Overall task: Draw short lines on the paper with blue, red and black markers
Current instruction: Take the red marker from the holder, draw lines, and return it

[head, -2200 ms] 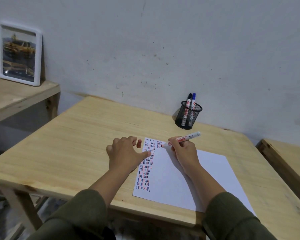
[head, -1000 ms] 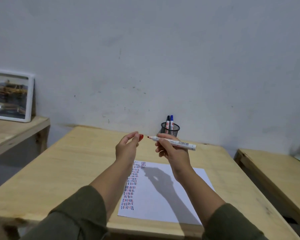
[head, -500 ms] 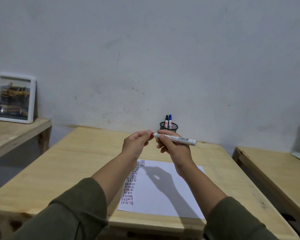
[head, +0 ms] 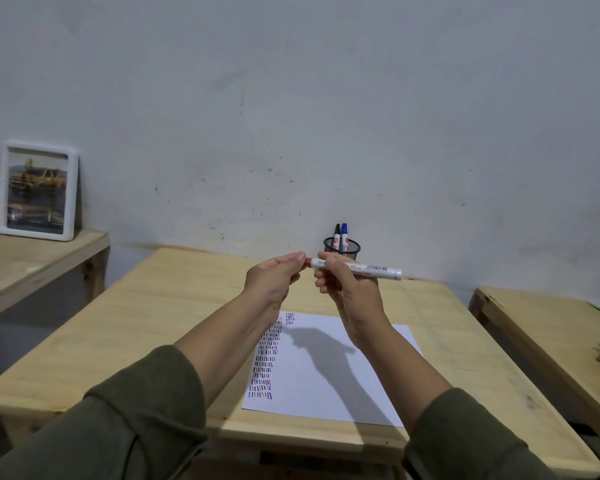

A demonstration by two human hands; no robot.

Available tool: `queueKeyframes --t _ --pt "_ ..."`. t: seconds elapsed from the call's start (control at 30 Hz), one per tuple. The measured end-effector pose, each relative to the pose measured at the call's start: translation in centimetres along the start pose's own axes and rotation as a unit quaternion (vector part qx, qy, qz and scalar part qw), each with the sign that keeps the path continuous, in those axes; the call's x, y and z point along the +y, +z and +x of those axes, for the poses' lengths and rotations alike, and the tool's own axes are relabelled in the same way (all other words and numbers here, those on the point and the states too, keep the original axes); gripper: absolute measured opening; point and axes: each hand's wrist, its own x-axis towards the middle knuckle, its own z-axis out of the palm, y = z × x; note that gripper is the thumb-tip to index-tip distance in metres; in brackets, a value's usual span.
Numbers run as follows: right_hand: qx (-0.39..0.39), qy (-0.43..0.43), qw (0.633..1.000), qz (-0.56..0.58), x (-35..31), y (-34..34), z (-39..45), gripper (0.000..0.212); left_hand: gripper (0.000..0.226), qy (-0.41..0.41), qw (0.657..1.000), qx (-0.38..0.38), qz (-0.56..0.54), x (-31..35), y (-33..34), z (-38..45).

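Above the paper (head: 329, 372), your right hand (head: 352, 296) grips the red marker (head: 357, 268) level; your left hand (head: 274, 278) pinches its red cap (head: 307, 261) at the tip.

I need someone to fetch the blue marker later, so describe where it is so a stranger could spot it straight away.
Look at the back edge of the wooden table, by the wall, where a black mesh pen cup stands. Two capped markers stick up from it side by side. The blue marker is the right one, with a blue cap; the black marker beside it has a black cap.
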Motion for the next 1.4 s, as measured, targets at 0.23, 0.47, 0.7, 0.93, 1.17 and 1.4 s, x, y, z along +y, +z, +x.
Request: queueKeyframes --t 0.23,0.47,0.7,0.93,1.17,1.4 --pt "-0.147 0.065 0.987 0.012 0.1 -1.0 -0.3 0.032 0.009 0.001 1.0 0.027 0.011 -0.1 -0.8 0.6" --pt "-0.199 0.165 0.965 0.046 -0.4 -2.1 0.1 0.051 0.016 -0.024 0.999 0.009 0.027 0.5 -1.5 2.6" --pt "-0.142 0.128 0.979 -0.067 0.0 -3.7 4.0 0.014 0.007 0.006 0.994 -0.059 0.095 0.7 1.4 6.0" --pt "-0.029 0.026 0.985 -0.17 -0.8 -7.0 12.0 0.07 0.028 0.053 0.97 -0.024 0.235 0.1 4.4 13.2" --pt "0.067 -0.035 0.948 -0.31 -0.8 -8.9 19.8 0.082 0.046 0.088 0.913 -0.028 0.398 -1.6 7.0 17.6" --pt "0.082 -0.047 0.909 -0.405 2.0 -9.8 22.4 0.072 0.054 0.068 0.891 -0.038 0.447 -3.8 6.9 20.2"
